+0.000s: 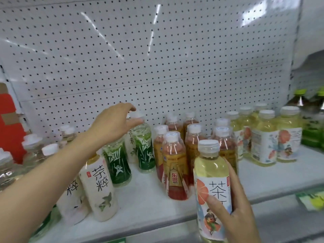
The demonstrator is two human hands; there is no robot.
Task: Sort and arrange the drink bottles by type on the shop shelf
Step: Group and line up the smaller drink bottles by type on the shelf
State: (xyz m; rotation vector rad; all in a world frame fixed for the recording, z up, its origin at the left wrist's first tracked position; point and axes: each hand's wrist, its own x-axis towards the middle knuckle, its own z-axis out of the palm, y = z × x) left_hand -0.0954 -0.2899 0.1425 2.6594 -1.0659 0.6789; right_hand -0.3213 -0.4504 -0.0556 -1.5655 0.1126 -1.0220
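Note:
My right hand point(235, 209) grips a pale yellow tea bottle with a grapefruit label point(211, 181) in front of the shelf's front edge. My left hand point(114, 123) reaches toward the back with its fingers spread, its thumb by the neck of a green bamboo-label bottle point(142, 146), and it holds nothing. A second green bottle point(117, 163) stands just under the wrist. Two white-label tea bottles point(100, 188) stand front left. Several red-gold bottles point(175, 165) form a group in the middle, and several matching grapefruit bottles point(266, 137) stand at the right.
The white shelf point(149, 199) has a pegboard back point(140, 58). Clear bottles with white caps point(33, 149) crowd the far left beside a red carton point(8, 123). Dark green-capped bottles point(313, 123) stand at the far right.

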